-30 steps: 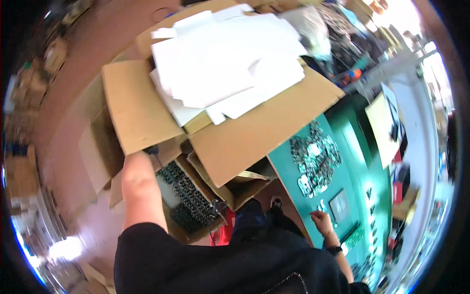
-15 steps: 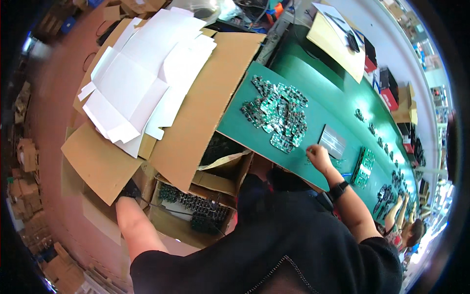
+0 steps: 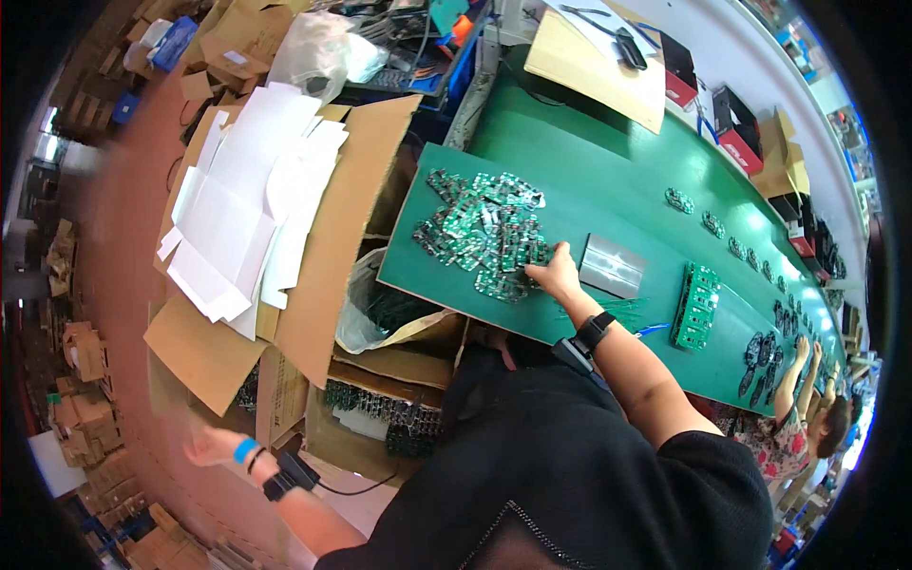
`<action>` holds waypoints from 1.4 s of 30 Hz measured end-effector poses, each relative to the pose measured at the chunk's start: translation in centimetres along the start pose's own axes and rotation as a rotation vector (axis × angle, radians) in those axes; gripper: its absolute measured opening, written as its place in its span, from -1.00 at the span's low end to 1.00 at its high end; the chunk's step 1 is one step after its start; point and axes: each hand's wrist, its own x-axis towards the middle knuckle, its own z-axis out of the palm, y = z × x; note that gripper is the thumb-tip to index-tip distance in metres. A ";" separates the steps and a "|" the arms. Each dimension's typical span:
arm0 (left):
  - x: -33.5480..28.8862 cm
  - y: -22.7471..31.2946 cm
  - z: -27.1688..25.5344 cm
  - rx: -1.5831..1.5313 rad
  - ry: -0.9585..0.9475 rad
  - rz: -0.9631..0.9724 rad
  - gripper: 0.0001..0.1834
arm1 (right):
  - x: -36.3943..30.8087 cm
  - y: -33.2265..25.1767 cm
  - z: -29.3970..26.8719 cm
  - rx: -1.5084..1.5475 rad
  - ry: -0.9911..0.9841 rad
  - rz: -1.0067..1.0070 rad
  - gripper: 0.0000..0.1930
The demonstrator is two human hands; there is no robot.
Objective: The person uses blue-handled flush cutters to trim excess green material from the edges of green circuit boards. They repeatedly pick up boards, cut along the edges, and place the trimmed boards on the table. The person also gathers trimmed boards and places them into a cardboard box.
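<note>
A heap of small green circuit boards (image 3: pixel 480 228) lies on the green tabletop (image 3: pixel 456 313). At the heap's right edge is my right hand (image 3: pixel 559 274), thumb and finger apart and touching the nearest boards; no board is seen lifted. My left hand (image 3: pixel 214 445) hangs over the floor at the lower left, beside the open cardboard box (image 3: pixel 204 356). Motion smears its fingers, and nothing can be made out in it. Right of my right hand lie a flat grey metal plate (image 3: pixel 611 266) and a green circuit panel (image 3: pixel 696 306).
White flattened cartons (image 3: pixel 233 204) rest on the box. Another box (image 3: pixel 380 375) under the table edge holds more boards. Blue-handled pliers (image 3: pixel 652 330) lie near the edge. Clusters of boards (image 3: pixel 712 224) line the far side. A co-worker (image 3: pixel 779 442) works at the right.
My right hand has moved left to the heap's edge. My left hand has come out from behind the cardboard flap, now over the floor. The view has shifted.
</note>
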 end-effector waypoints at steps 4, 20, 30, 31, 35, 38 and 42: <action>-5.1 8.1 -3.0 -0.105 -0.061 0.404 -0.41 | 3.5 5.1 -2.7 0.008 0.135 -0.206 -0.29; -42.5 21.0 9.0 -0.295 -1.631 0.383 -0.75 | 21.9 14.2 -16.0 -0.360 0.276 -0.289 -0.40; -47.0 22.3 12.5 0.051 -1.625 0.500 -0.68 | 16.6 14.2 -16.0 -0.038 0.310 -0.496 -0.58; -46.4 22.2 12.6 0.071 -1.619 0.520 -0.66 | 15.6 14.7 -15.7 -0.019 0.251 -0.504 -0.62; -43.7 21.3 15.0 -0.084 -1.641 0.306 -0.76 | 9.6 13.9 -16.3 0.218 0.068 -0.397 -0.75; -44.9 28.4 15.2 -0.293 -1.690 -0.284 -0.78 | 6.3 15.2 -15.0 0.309 0.060 -0.347 -0.80; -52.3 32.1 18.9 -0.337 -1.906 -0.529 -0.83 | 3.0 14.8 -14.4 0.372 -0.085 -0.238 -0.80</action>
